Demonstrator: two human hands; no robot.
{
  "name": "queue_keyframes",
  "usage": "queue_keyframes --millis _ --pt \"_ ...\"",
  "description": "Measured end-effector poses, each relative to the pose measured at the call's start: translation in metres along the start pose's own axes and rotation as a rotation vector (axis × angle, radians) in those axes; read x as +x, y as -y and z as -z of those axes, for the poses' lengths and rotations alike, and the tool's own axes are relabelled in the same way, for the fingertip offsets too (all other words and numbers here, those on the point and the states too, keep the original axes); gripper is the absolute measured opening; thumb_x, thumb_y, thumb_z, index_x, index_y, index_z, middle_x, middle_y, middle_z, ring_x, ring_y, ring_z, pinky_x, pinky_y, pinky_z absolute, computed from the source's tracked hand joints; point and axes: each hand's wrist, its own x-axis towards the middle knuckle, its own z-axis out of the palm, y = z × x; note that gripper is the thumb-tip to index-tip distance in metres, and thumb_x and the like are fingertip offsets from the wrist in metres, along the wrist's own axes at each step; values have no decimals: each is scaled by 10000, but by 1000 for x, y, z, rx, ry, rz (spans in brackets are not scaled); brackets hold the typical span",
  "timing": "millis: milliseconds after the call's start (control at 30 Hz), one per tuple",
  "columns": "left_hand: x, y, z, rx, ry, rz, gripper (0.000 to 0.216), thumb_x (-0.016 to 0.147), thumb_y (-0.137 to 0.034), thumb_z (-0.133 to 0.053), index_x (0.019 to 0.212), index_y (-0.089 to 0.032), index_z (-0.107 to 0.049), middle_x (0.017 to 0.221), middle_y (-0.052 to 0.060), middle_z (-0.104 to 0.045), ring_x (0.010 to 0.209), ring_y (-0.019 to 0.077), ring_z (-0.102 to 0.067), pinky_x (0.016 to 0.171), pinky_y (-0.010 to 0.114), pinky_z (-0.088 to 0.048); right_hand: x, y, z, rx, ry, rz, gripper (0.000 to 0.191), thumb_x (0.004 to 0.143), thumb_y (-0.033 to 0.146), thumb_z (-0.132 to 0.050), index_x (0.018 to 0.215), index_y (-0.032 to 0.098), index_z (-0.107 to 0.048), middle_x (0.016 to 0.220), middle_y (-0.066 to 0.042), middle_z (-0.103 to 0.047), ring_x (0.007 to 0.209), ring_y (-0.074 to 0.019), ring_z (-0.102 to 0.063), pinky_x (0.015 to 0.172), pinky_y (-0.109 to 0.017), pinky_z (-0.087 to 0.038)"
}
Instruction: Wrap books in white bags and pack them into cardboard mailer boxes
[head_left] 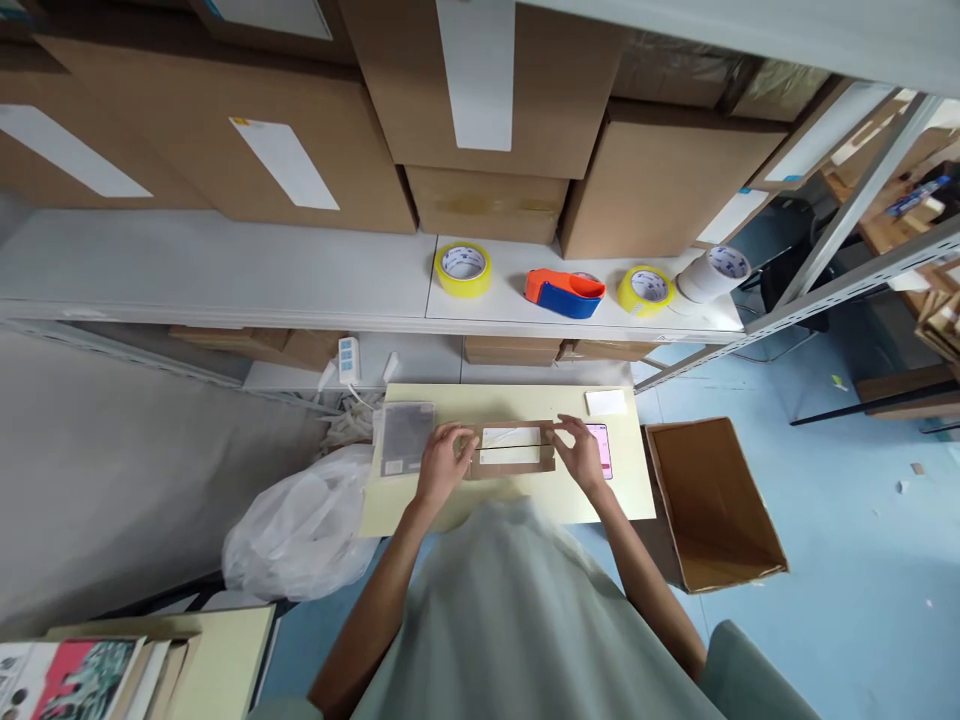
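Note:
A small flat brown cardboard box (514, 466) lies on the pale yellow table, with two white strips on top and a dark seam between them. My left hand (444, 463) is closed, its curled fingers and thumb pinching the box's left end. At the right end, my right hand (579, 455) has its thumb and fingertips on the edge. Partly under that hand is a phone (602, 450) with a lit pink screen. Left of the box rests a grey translucent plastic sheet or pouch (406, 430). Behind my right hand is a white card or pad (605, 402).
An open cardboard carton (716, 500) stands right of the table (450, 515); a white plastic bag (304, 525) bulges at the left. The shelf ahead holds yellow tape rolls (463, 270), an orange-blue tape dispenser (565, 292), a white roll (712, 274) and large boxes (495, 110).

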Motion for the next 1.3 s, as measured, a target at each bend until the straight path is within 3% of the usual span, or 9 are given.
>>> queue_keyframes --millis 200,267,400,567,767,900,1133,1300 --pt "58 -79 29 -85 -99 -202 382 1102 -514 -509 1083 -242 -775 1318 119 -742 1266 299 -692 1188 460 -500 108 90 48 -207 -155 398 420 1085 508 -573 1416 273 -683 1529 -149 -637 1438 -369 -589 1270 -569 -451" --pt "76 -106 37 -90 -138 -270 444 1132 -514 -451 1085 -228 -787 1307 111 -751 1248 271 -703 1156 420 -518 149 114 55 -329 -194 458 448 1092 463 -564 1480 246 -616 1552 -168 -608 1455 -376 -557 1265 -584 -425" --pt "92 -142 47 -102 -203 -386 471 1154 -500 -427 1077 -216 -795 1271 98 -772 1219 238 -718 1127 384 -538 208 142 52 -679 -156 354 528 1050 374 -655 1472 79 -537 1475 -278 -633 1408 -409 -570 1208 -566 -423" --pt "82 -146 48 -113 -200 -421 446 1159 -468 -442 1043 -218 -792 1232 91 -787 1193 229 -732 1092 375 -560 231 146 39 -940 -69 170 588 1046 374 -694 1439 -15 -494 1239 -312 -750 1217 -391 -702 1119 -476 -446" --pt "67 -121 44 -129 -154 -374 401 1145 -440 -468 1042 -212 -782 1196 97 -800 1152 242 -741 1064 401 -572 225 144 41 -985 -78 190 522 1076 342 -654 1431 -4 -491 1207 -308 -772 1188 -379 -730 1106 -461 -447" --pt "57 -108 42 -154 -140 -358 344 1132 -419 -499 1071 -211 -766 1192 101 -810 1157 250 -748 1065 421 -574 204 140 43 -952 -84 275 442 1093 332 -631 1388 30 -503 1179 -281 -778 1150 -365 -735 1083 -465 -482" --pt "25 -99 56 -240 -241 -349 252 1103 -367 -592 1264 -216 -712 1289 103 -780 1172 225 -749 1053 401 -612 106 123 34 -786 -112 596 402 1143 526 -513 1309 160 -532 1016 -179 -784 978 -353 -758 879 -468 -609" --pt "-1 -102 70 -235 -287 -413 309 1083 -296 -637 1381 -226 -681 1337 110 -757 1215 234 -744 1030 395 -643 38 119 25 -726 -105 772 264 1133 416 -564 1269 190 -544 957 -130 -772 895 -325 -760 871 -489 -637"
